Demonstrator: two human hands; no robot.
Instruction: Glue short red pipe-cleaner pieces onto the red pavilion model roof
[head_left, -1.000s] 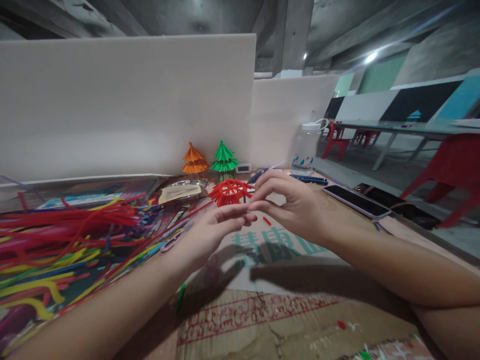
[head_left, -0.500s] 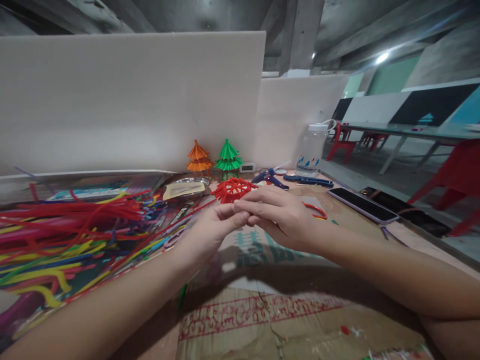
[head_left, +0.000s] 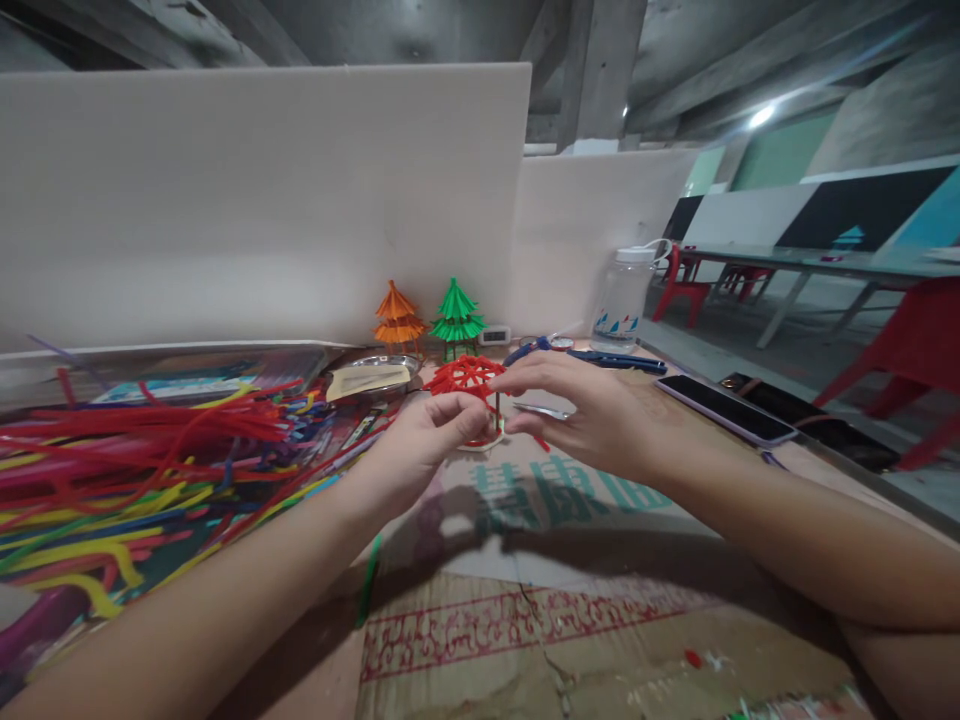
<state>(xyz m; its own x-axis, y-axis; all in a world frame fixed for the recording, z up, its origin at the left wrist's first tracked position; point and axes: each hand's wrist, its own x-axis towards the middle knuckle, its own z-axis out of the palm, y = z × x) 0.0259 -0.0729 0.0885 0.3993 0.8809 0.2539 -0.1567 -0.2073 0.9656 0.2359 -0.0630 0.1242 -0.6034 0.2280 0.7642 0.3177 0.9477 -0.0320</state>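
A red pipe-cleaner roof-shaped model (head_left: 465,377) stands on the table just beyond my fingers. My left hand (head_left: 420,445) is curled, its fingertips pinched on a red ring-shaped piece at the model's foot. My right hand (head_left: 592,415) reaches in from the right, thumb and forefinger pinched beside a thin post under the model; what they hold is too small to make out. A white round base shows under the model.
A heap of coloured pipe cleaners (head_left: 150,460) fills the left. Orange (head_left: 397,317) and green (head_left: 456,315) finished models stand by the white partition. A plastic jar (head_left: 626,295), blue glue gun (head_left: 615,360), phone (head_left: 724,408) and metal dish (head_left: 375,372) lie around. Cardboard covers the near table.
My hands, pressed together a second ago, have parted and moved forward to the red model. My left fingers have closed on the red ring at its foot.
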